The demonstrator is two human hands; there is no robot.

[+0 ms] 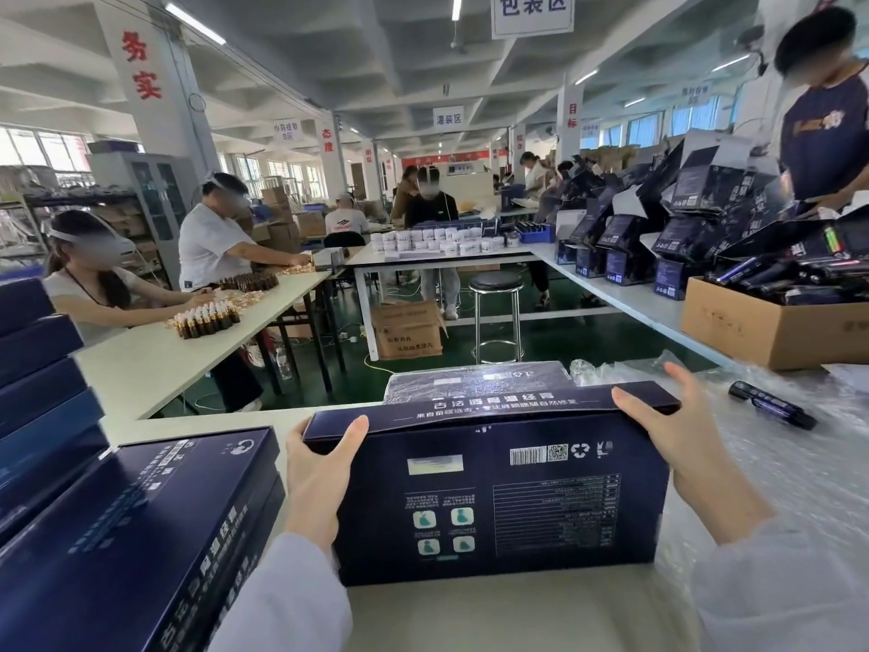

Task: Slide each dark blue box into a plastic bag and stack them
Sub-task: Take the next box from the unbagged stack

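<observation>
Looking down through the head camera, I take the table (211, 423) first. It carries a stack of boxes (131, 534) without wrapping at my left and a loose heap of plastic bags (790, 477) spread over its right side. Between them, square in front of me, the dark blue box (489, 501) stands on one long edge with its printed back panel facing me, and its long axis runs straight across from left to right. Just behind it lies a bagged box (475, 381) under glossy film, which I take to be one already finished. My left hand (319, 472) grips the left end, thumb on the near face and the rest hidden behind the box. My right hand (686, 458) braces the right end, thumb laid along the top flap and the other fingers (679, 376) straight and spread apart, clamped on nothing. The bags lie off the box's right end, so the right hand is nearer to them. I judge the box should go in right end first, though I cannot tell where any bag's mouth is. A small dark tube (771, 404) rests on the plastic, well clear.
</observation>
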